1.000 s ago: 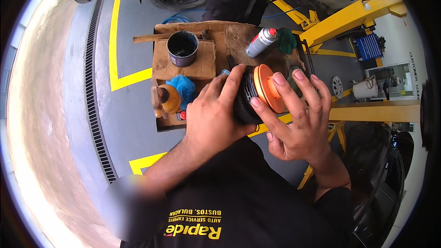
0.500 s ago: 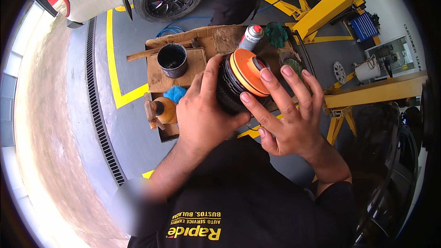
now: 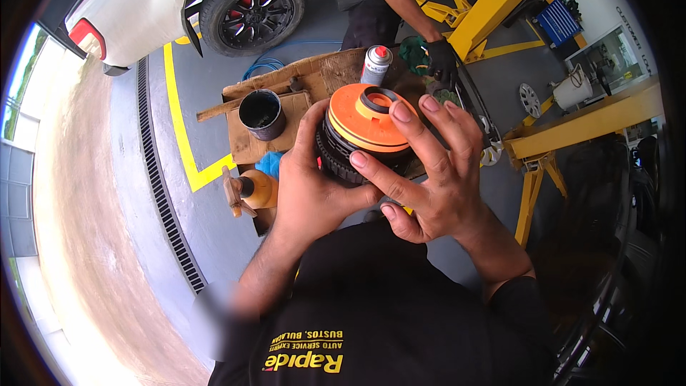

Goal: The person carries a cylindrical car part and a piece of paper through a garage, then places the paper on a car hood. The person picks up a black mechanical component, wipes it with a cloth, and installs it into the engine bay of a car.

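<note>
My left hand (image 3: 304,189) is wrapped round a filter (image 3: 357,121), which has an orange round end cap with a dark ring in its middle, seated in a black ribbed housing cap. The filter is raised in front of my chest, tilted so that its orange face shows. My right hand (image 3: 439,182) has its fingers spread at the filter's right side; fingertips appear to touch the orange face and the black rim. The filter's underside is hidden by my left hand.
Beyond my hands, a cardboard-covered bench (image 3: 307,82) holds a dark tub (image 3: 263,114), an amber spray bottle (image 3: 259,189), a blue cloth (image 3: 269,164) and a red-capped spray can (image 3: 376,64). A co-worker's black-gloved hand (image 3: 441,61) is by a green rag (image 3: 414,55). Yellow lift arms (image 3: 586,125) extend at right.
The filter has tipped, so its orange face shows more fully, and it has shifted slightly left. My right hand has moved slightly left with it. A co-worker's gloved hand has come down to the bench.
</note>
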### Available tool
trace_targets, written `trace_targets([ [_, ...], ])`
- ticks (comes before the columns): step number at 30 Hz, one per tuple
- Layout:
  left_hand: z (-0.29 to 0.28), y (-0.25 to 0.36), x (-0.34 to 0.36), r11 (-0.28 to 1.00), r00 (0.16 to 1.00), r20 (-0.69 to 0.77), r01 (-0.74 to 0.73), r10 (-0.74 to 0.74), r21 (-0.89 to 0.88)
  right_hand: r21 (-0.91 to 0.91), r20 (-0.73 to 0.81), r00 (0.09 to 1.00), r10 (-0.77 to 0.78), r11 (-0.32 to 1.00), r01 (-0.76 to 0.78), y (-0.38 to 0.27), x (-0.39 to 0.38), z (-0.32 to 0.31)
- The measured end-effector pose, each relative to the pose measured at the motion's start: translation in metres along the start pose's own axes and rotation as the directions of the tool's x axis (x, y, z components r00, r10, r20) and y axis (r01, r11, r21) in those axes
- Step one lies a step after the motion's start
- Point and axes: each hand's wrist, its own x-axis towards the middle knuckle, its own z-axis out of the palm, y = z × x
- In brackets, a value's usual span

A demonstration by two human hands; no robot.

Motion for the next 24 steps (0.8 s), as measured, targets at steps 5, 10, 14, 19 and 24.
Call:
trace_targets([
  [5, 0.002, -0.002, 0.002, 0.976, 0.996, 0.038, 0.093, -0.087, -0.195, 0.141, -0.046, 0.992, 0.12, 0.984, -0.113, 0.012, -0.015, -0.001],
  [10, 0.002, 0.001, 0.003, 0.965, 0.994, 0.044, 0.105, -0.097, -0.242, 0.289, -0.052, 0.988, 0.147, 0.949, -0.126, 0.018, -0.02, 0.004],
  [14, -0.004, 0.001, -0.002, 0.994, 0.999, 0.035, 0.033, -0.03, -0.101, 0.134, -0.02, 1.0, 0.0, 0.991, 0.003, 0.002, 0.004, 0.0],
  [19, -0.026, -0.016, -0.036, 1.0, 0.999, 0.046, 0.008, -0.007, -0.011, 0.533, -0.191, 0.981, 0.035, 0.843, 0.074, 0.01, 0.036, 0.004],
  [24, -0.042, -0.043, -0.086, 0.981, 0.979, 0.062, 0.193, -0.194, 0.018, 0.76, 0.33, 0.941, -0.07, 0.612, -0.22, 0.049, 0.1, 0.133],
])
